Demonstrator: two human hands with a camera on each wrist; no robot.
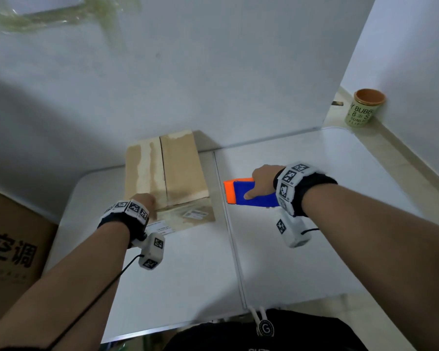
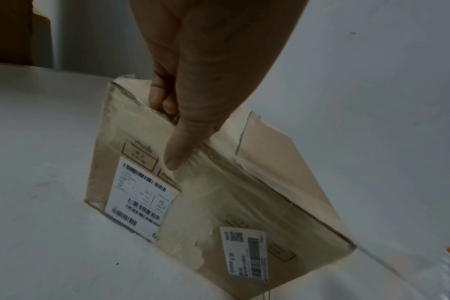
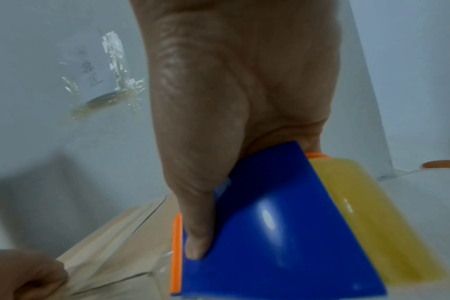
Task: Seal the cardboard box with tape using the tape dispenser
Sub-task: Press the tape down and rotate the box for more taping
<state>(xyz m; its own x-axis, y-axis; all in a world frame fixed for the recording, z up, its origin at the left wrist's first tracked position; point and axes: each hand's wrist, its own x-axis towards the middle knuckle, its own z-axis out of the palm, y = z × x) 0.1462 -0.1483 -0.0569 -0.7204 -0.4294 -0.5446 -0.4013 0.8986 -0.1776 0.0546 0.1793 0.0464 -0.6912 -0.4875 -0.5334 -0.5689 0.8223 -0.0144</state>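
Note:
A brown cardboard box (image 1: 178, 168) lies on the white table (image 1: 314, 224), its two top flaps meeting along a middle seam with old tape marks. My left hand (image 1: 143, 200) grips its near left top edge, the thumb (image 2: 173, 154) pressed on the taped front face and the fingers curled over the top of the box (image 2: 244, 203). To the right of the box, my right hand (image 1: 259, 183) holds the blue and orange tape dispenser (image 1: 241, 192) just above the table. Its thumb (image 3: 197, 233) lies on the blue cover of the dispenser (image 3: 283, 233), beside the yellowish tape roll (image 3: 373, 223).
A green cup with an orange inside (image 1: 368, 107) stands on the floor at the back right. A large brown carton (image 1: 10, 249) sits left of the table. A white wall with tape scraps (image 1: 61, 16) rises right behind the box. A seam (image 1: 228, 224) runs down the tabletop.

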